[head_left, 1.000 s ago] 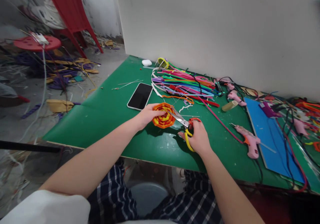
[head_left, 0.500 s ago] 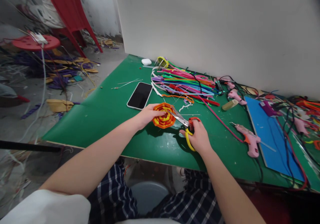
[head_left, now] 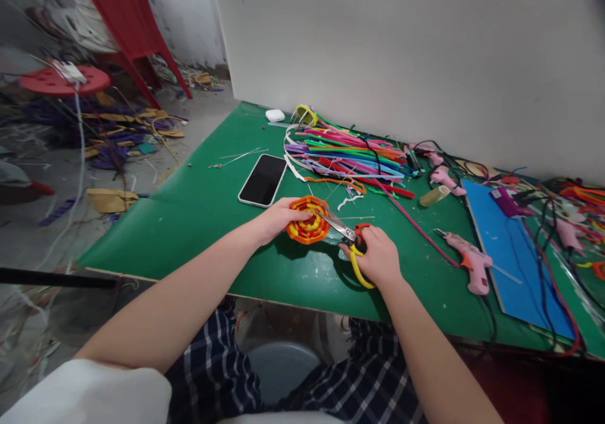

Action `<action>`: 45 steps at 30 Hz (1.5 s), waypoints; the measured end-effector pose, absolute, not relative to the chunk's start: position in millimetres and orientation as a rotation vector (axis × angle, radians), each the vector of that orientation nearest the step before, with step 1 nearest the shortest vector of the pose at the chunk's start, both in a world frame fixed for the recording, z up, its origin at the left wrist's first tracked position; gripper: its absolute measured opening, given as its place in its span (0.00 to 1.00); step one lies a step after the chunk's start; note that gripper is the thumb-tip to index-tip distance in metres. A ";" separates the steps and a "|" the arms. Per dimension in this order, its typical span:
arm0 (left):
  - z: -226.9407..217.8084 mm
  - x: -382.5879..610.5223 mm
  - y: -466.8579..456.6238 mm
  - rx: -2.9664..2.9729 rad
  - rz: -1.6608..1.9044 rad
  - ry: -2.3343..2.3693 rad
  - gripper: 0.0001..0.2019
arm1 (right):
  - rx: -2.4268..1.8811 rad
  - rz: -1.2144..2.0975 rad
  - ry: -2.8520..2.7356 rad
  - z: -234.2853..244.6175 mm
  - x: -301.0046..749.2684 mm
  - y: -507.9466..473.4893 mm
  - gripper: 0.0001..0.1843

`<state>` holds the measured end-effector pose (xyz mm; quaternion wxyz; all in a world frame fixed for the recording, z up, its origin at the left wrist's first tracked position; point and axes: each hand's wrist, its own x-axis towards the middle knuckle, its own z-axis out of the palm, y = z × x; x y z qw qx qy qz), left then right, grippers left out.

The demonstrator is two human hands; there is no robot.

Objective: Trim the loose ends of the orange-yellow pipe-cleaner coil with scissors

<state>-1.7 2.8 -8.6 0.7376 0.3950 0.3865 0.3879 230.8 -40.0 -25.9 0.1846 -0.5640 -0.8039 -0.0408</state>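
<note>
Scissors (head_left: 347, 238) against left-held woven disc (head_left: 308, 219)

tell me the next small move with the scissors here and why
Probably close the scissors for a small snip at the rim of the orange and yellow woven disc. The right hand grips the handles, the blades already reach the disc's right edge, and the left hand holds the disc steady on the green table.
</note>
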 end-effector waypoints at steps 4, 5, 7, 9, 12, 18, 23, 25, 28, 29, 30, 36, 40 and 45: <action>-8.7 -0.8 2.3 0.849 0.838 0.823 0.12 | -1.564 -0.082 -2.273 -24.7 230.2 -38.7 0.15; -8.5 -0.5 2.0 0.843 0.832 0.816 0.12 | -1.556 -0.081 -2.273 -24.5 230.3 -38.4 0.15; -8.2 0.0 1.4 0.830 0.818 0.805 0.13 | -1.543 -0.081 -2.271 -24.6 230.6 -38.0 0.15; -8.2 0.3 1.1 0.818 0.807 0.797 0.14 | -1.545 -0.083 -2.268 -25.4 230.8 -37.8 0.14; -9.1 0.3 1.2 0.808 0.802 0.789 0.15 | -1.565 -0.074 -2.267 -26.9 230.9 -37.6 0.13; -11.7 -0.6 2.0 0.808 0.786 0.794 0.14 | -1.594 -0.078 -2.282 -27.0 230.5 -37.9 0.09; -10.7 -1.1 3.5 0.788 0.807 0.824 0.14 | -1.625 -0.084 -2.276 -27.6 229.6 -37.9 0.10; -9.9 -1.5 4.1 0.781 0.824 0.847 0.14 | -1.630 -0.095 -2.282 -27.7 229.6 -37.6 0.12; -9.1 -2.3 4.5 0.785 0.824 0.870 0.15 | -1.602 -0.095 -2.306 -27.4 230.3 -37.0 0.17; -9.0 -2.5 4.5 0.790 0.823 0.869 0.15 | -1.593 -0.086 -2.315 -27.3 230.6 -36.7 0.18; -8.8 -2.7 4.4 0.797 0.822 0.864 0.14 | -1.589 -0.076 -2.322 -27.5 230.9 -36.4 0.20; -6.0 -3.0 3.3 0.817 0.822 0.831 0.13 | -1.573 -0.030 -2.340 -30.2 231.9 -35.5 0.25; -4.2 -2.6 3.3 0.815 0.820 0.837 0.13 | -1.583 -0.014 -2.344 -30.3 231.3 -35.8 0.27; -5.3 -3.2 4.4 0.813 0.819 0.836 0.13 | -1.590 -0.010 -2.338 -29.4 230.4 -36.1 0.27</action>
